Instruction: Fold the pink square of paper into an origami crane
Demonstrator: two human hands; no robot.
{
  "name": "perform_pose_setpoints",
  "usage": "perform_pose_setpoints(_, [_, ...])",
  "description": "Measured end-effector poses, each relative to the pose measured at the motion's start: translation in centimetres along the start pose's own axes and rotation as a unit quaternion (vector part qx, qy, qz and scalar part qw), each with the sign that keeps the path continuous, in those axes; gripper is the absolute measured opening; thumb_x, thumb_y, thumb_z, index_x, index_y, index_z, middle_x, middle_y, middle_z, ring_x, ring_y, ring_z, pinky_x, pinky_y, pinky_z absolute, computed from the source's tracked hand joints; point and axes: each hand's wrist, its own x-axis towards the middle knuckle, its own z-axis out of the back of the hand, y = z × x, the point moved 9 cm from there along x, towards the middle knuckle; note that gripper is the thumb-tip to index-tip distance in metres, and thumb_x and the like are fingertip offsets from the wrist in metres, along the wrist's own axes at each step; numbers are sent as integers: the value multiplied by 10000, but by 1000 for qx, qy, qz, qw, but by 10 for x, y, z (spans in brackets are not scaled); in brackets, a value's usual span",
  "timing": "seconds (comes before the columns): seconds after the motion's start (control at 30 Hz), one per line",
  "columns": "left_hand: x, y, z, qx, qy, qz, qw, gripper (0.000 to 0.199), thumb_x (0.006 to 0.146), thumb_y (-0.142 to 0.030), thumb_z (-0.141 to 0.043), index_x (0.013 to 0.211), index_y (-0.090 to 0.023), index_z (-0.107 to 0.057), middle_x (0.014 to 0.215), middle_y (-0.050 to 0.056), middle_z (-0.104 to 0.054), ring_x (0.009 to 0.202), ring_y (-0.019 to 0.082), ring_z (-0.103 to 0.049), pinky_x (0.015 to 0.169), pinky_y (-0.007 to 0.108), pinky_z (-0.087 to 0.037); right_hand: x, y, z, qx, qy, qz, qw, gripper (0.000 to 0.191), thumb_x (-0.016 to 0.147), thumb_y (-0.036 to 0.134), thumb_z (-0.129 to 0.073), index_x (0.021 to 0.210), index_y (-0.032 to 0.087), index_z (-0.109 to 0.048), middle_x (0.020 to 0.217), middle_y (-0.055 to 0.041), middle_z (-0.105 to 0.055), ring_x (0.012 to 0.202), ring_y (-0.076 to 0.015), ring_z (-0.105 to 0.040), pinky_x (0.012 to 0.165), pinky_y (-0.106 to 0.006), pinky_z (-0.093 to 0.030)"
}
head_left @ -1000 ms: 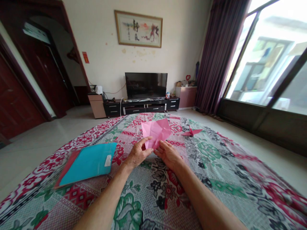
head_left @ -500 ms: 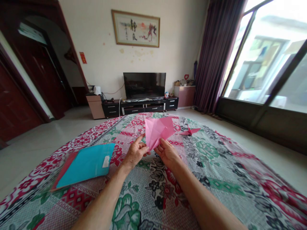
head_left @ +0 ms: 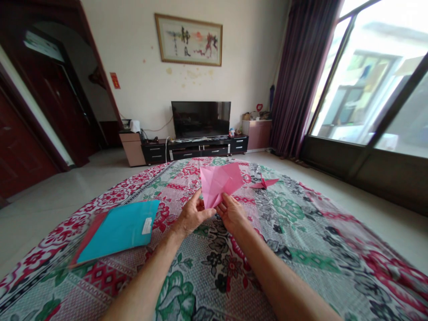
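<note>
Pink paper (head_left: 221,180), creased, is held up by 2 hands over the near-middle part of a table covered with a patterned tablecloth (head_left: 175,294). Head view: the left hand (head_left: 192,215) is closed in a pinch on the lower left edge of the sheet, its thumb extended along the bottom corner. The right hand (head_left: 233,214) is partly curled, gripping the lower edge with thumb and fingertips; the hands are close together, and whether their fingertips touch cannot be determined. The sheet's upper part fans out above the fingers, with several fold lines visible. To the left, a blue packet (head_left: 118,227) lies flat on the cloth, bearing 1 white label (head_left: 146,226); a red sheet (head_left: 92,232) shows from under its left side. To the right, well apart from the right hand, rests 1 folded red paper piece (head_left: 264,183) with pointed ends. Beyond the table, 1 television (head_left: 201,119), its screen dark, stands on a black cabinet (head_left: 216,150), below 1 framed picture (head_left: 188,40) on the wall.
</note>
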Motion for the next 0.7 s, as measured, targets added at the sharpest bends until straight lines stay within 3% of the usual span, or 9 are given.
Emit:
perform_pose_setpoints(0.1, [2, -1, 0, 2, -18, -21, 1000, 687, 664, -191, -634, 1302, -168, -378, 952, 52, -662, 813, 164, -612, 739, 263, -471, 1, -3, 0, 2, -1, -5, 1000, 180, 655, 220, -685, 679, 174, -513, 548, 45, -616, 485, -91, -596, 513, -207, -514])
perform_pose_setpoints(0.33, [5, 9, 7, 18, -42, -21, 999, 655, 705, -179, -588, 1323, -164, -374, 937, 46, -679, 773, 153, -620, 700, 246, -474, -3, -4, -1, 7, -8, -31, 999, 126, 736, 167, -608, 681, 178, -495, 565, 28, -630, 512, -107, -619, 549, -237, -541])
perform_pose_setpoints(0.57, [6, 10, 16, 9, -87, -34, 996, 669, 690, -229, -636, 1312, -151, -403, 1019, 72, -668, 862, 175, -634, 795, 278, -489, -8, -5, -5, -10, 4, -62, 998, 57, 768, 151, -561, 746, 178, -516, 644, -1, -668, 572, -116, -644, 581, -235, -541])
perform_pose_setpoints(0.7, [5, 14, 19, 16, -107, -15, 994, 624, 717, -255, -606, 1303, -148, -419, 927, 53, -680, 731, 153, -643, 705, 266, -511, -12, -5, -8, -15, 14, -76, 997, 41, 794, 151, -513, 768, 176, -531, 648, 4, -662, 594, -116, -648, 602, -235, -533])
